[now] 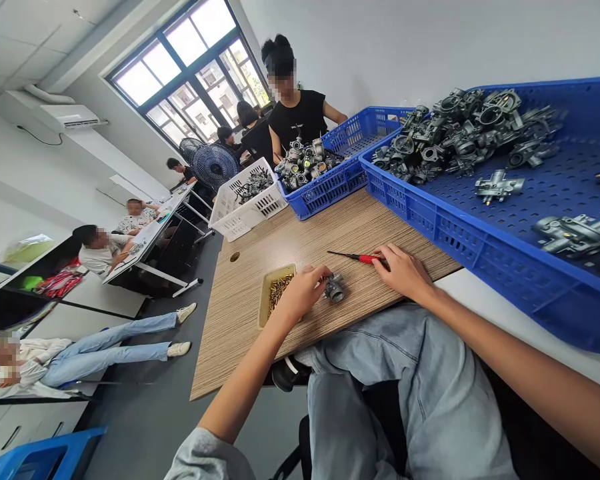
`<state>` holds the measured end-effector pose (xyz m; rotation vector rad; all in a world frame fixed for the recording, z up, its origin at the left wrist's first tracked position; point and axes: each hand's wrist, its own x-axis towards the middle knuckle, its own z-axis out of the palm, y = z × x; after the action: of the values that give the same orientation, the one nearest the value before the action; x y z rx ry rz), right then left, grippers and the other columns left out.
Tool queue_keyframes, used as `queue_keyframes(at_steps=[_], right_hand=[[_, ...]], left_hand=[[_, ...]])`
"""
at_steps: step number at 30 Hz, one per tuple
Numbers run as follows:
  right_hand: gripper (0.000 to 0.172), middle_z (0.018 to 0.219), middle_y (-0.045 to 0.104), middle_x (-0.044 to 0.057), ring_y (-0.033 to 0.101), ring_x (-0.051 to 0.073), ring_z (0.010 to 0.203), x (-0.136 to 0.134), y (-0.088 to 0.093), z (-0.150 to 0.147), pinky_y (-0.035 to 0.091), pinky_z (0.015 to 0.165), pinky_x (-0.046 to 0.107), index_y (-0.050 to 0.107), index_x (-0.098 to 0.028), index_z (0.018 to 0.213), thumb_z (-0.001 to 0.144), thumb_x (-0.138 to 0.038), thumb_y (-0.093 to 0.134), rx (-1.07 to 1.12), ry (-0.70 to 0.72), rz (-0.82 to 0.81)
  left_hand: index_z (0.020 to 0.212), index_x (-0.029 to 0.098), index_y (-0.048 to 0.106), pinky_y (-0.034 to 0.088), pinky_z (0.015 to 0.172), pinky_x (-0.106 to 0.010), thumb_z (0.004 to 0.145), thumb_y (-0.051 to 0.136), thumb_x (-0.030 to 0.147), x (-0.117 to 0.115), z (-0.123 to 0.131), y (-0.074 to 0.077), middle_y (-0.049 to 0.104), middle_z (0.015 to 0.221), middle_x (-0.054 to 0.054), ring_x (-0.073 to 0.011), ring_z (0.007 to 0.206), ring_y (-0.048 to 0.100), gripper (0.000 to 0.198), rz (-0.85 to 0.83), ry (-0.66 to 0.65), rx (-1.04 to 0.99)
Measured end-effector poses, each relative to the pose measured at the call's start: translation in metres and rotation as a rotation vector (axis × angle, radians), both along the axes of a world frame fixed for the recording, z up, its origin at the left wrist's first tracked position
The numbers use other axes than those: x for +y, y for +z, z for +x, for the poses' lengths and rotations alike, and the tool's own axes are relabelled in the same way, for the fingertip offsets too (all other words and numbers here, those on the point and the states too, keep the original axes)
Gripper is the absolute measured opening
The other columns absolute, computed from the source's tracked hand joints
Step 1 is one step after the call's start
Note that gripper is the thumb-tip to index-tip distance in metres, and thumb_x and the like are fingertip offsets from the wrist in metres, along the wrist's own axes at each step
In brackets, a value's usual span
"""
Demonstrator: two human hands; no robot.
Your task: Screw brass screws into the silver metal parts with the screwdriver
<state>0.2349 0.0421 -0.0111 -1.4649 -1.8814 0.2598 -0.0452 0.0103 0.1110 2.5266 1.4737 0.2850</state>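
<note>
On the wood-grain table (245, 293), my left hand (303, 288) has its fingers bent over the near side of a small grey metal carburetor (336, 288). Its fingertips are partly hidden behind the hand and the part. To the right, my right hand (401, 272) closes its fingers on the red handle of a screwdriver (363, 258), whose dark shaft lies low over the tabletop and points left. Beneath my left forearm stands a shallow beige tray (261, 303) of small brass pieces (279, 290), partly covered by the arm.
A large blue crate (430, 223) heaped with carburetors (460, 133) borders the table's right side. Farther back stand a smaller blue crate (325, 190) of carburetors and a white basket (235, 223) of metal parts. A person (300, 123) sits beyond them; others sit at left.
</note>
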Motion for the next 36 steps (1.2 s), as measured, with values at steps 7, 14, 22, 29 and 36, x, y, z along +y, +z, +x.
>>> queue_keyframes(at_steps=[7, 14, 22, 29, 36], right_hand=[[0.018, 0.118, 0.072, 0.008, 0.070, 0.027, 0.101, -0.001, 0.002, 0.000, 0.049, 0.079, 0.037, 0.063, -0.026, 0.113, 0.108, -0.039, 0.051, -0.019, 0.004, 0.005], [0.020, 0.115, 0.072, 0.008, 0.070, 0.026, 0.097, -0.004, 0.007, 0.000, 0.047, 0.075, 0.035, 0.064, -0.024, 0.114, 0.107, -0.038, 0.052, -0.039, -0.009, -0.010], [0.020, 0.116, 0.073, 0.008, 0.070, 0.026, 0.098, -0.005, 0.008, 0.000, 0.047, 0.075, 0.034, 0.066, -0.024, 0.117, 0.105, -0.035, 0.054, -0.021, -0.010, -0.001], [0.020, 0.117, 0.073, 0.009, 0.071, 0.027, 0.100, -0.003, 0.006, 0.000, 0.049, 0.079, 0.035, 0.066, -0.023, 0.118, 0.106, -0.034, 0.055, -0.029, -0.005, 0.007], [0.019, 0.117, 0.074, 0.008, 0.071, 0.026, 0.100, -0.004, 0.007, -0.001, 0.049, 0.080, 0.034, 0.066, -0.023, 0.117, 0.106, -0.033, 0.055, -0.023, -0.005, -0.004]], left_hand=[[0.120, 0.025, 0.070, 0.055, 0.098, -0.034, 0.103, 0.062, 0.020, -0.011, -0.003, -0.008, 0.075, 0.110, -0.006, -0.0227, 0.103, 0.072, 0.019, 0.009, 0.042, -0.136], [0.145, 0.020, 0.054, 0.046, 0.119, -0.051, 0.095, 0.078, 0.048, -0.035, 0.016, -0.043, 0.064, 0.142, -0.017, -0.0345, 0.138, 0.058, 0.062, 0.201, 0.383, -0.290], [0.149, 0.018, 0.049, 0.048, 0.117, -0.051, 0.091, 0.080, 0.050, -0.044, 0.053, -0.087, 0.065, 0.141, -0.019, -0.0356, 0.136, 0.061, 0.073, 0.150, 0.619, -0.481], [0.145, 0.021, 0.049, 0.050, 0.115, -0.047, 0.091, 0.078, 0.040, -0.033, 0.046, -0.096, 0.065, 0.140, -0.015, -0.0314, 0.132, 0.063, 0.064, 0.188, 0.493, -0.554], [0.142, 0.022, 0.052, 0.051, 0.114, -0.048, 0.089, 0.078, 0.032, -0.017, 0.027, -0.075, 0.065, 0.138, -0.014, -0.0313, 0.129, 0.064, 0.060, 0.058, 0.282, -0.409]])
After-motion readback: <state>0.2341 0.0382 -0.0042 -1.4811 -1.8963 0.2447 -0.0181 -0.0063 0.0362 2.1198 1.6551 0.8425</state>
